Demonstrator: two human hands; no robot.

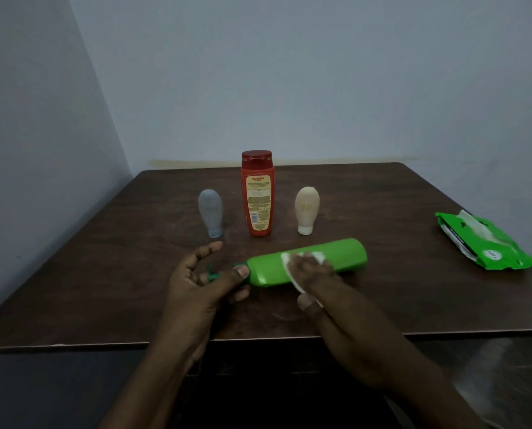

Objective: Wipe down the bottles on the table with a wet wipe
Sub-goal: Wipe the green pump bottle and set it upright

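Note:
A green bottle (pixel 335 255) lies on its side across the middle of the dark wooden table (pixel 103 274). My left hand (pixel 202 283) grips its neck and dark green cap end. My right hand (pixel 317 280) presses a white wet wipe (pixel 318 257) against the bottle's body, fingers folded over the wipe. Behind stand a tall red bottle (pixel 257 193), a small grey bottle (pixel 210 213) upside down on its cap at the left, and a small beige bottle (pixel 307 209) likewise at the right.
A green wet-wipe pack (pixel 487 243) lies at the table's right edge with a wipe sticking out of its opening. Pale walls close in at the left and behind the table. The table's front edge runs just under my wrists.

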